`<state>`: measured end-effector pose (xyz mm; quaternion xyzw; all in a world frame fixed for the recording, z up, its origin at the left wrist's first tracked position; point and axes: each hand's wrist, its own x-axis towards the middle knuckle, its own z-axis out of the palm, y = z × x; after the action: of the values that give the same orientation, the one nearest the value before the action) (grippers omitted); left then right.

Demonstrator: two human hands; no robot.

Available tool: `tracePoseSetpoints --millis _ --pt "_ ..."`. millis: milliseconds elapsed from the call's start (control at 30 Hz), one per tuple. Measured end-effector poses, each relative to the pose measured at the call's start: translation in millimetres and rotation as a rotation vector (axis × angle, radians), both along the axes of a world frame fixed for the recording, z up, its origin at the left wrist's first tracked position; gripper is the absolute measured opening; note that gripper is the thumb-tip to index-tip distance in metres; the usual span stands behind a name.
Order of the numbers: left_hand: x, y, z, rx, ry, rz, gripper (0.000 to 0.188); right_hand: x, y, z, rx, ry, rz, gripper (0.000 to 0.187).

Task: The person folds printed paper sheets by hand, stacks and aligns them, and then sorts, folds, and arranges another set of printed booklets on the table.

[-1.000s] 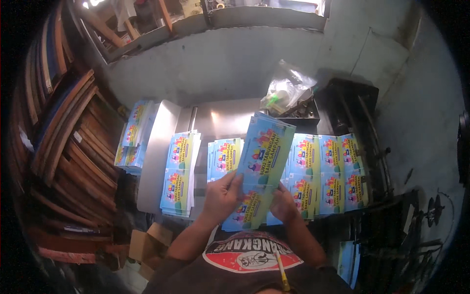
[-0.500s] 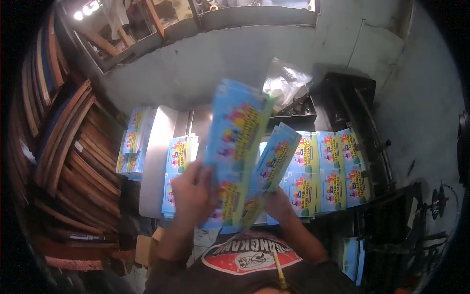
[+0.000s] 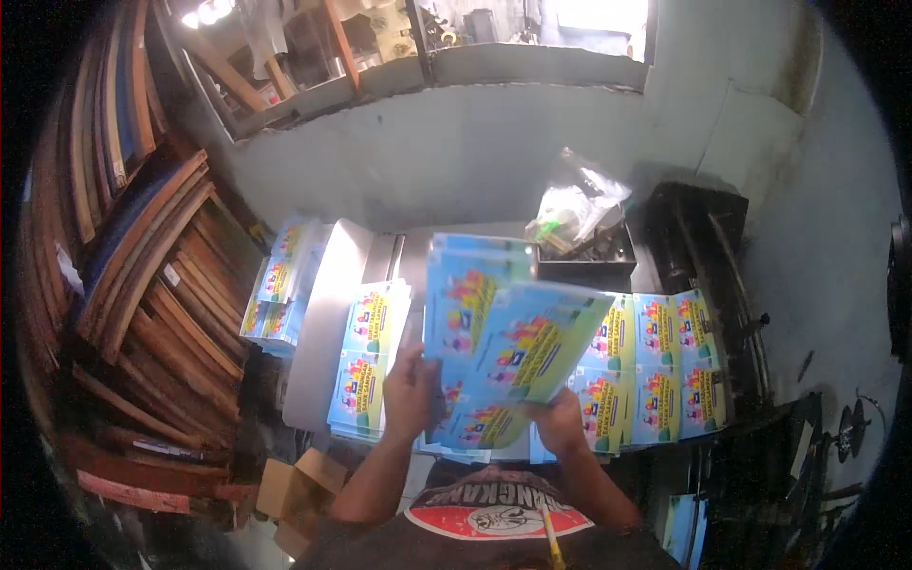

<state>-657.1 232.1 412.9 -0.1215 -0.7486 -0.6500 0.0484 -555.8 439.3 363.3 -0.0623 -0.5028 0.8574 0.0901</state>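
My left hand (image 3: 410,394) grips the left edge of a bundle of blue printed sheets (image 3: 461,285) with colourful cartoon figures and yellow lettering. My right hand (image 3: 560,418) holds a second bundle of the same sheets (image 3: 546,332) by its lower right corner. This second bundle is tilted and overlaps the front of the first, and both are held above the table. To the left lies a stack of matching sheets (image 3: 366,356). On the right, several more stacks (image 3: 655,366) sit side by side, partly behind my right hand.
A black box (image 3: 594,269) with a clear plastic bag (image 3: 581,204) stands at the back. Further sheets (image 3: 280,275) are piled at the far left beyond a pale raised panel (image 3: 318,323). Wooden frames (image 3: 157,275) fill the left side. An open cardboard box (image 3: 318,475) is below the table.
The two bundles, upright and fanned apart before, are now lower and overlap more. The right bundle has swung to face me and covers part of the left one. The whole view has shifted slightly.
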Motion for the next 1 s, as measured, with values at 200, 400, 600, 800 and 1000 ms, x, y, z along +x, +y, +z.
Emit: tracePoseSetpoints --millis 200,400,600,800,1000 --pt "30.1 3.4 -3.3 0.294 0.099 -0.233 0.028 -3.4 -16.7 15.5 0.166 -0.018 -0.067 0.023" --pt "23.2 -20.7 -17.6 0.201 0.016 -0.014 0.018 -8.6 11.9 -58.8 0.021 0.144 -0.144 0.021" --pt "6.6 -40.1 1.4 0.662 -0.077 0.101 0.021 -0.2 103.9 -52.5 0.359 0.076 -0.619 0.03" --pt "2.0 -42.7 -13.4 0.617 -0.038 0.027 0.022 -1.7 62.3 -0.3 0.2 0.231 -0.391 0.021" --pt "9.4 -20.1 -23.8 0.382 -0.296 0.01 0.016 -24.2 -32.0 32.5 0.05 0.117 -0.26 0.008"
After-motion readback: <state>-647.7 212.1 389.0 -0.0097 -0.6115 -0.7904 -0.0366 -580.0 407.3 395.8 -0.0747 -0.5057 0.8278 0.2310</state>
